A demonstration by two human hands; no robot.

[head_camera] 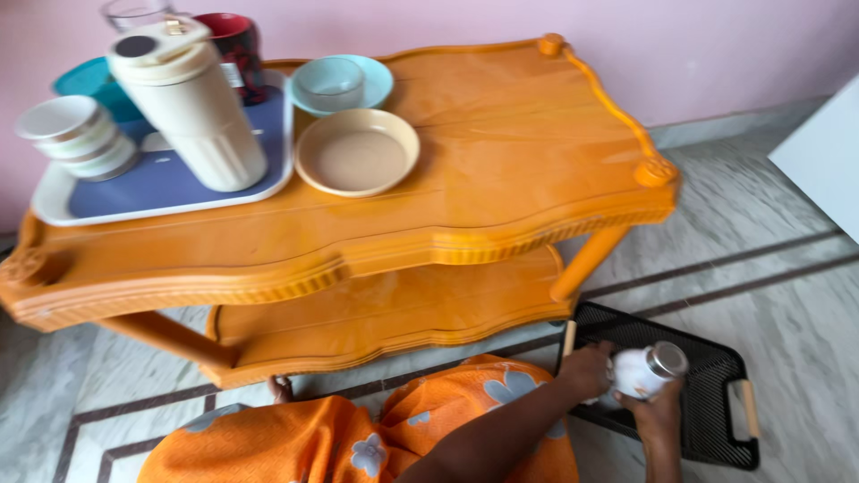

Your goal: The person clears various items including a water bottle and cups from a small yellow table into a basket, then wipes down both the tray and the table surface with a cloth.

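Gripping a small white ceramic jar with a shiny metal lid point(646, 368), both hands close on it: left hand point(586, 369) at its 9 o'clock, right hand point(660, 411) cupping from 6 o'clock. Jar hangs tilted just over the black perforated metal tray with wooden handles point(716, 394) on the marble floor. Likely rigid, glazed, slippery, breakable; best held around the body, not the lid. Fingertips and jar base hidden. Orange plastic two-tier trolley point(501, 179) stands at 11 o'clock.
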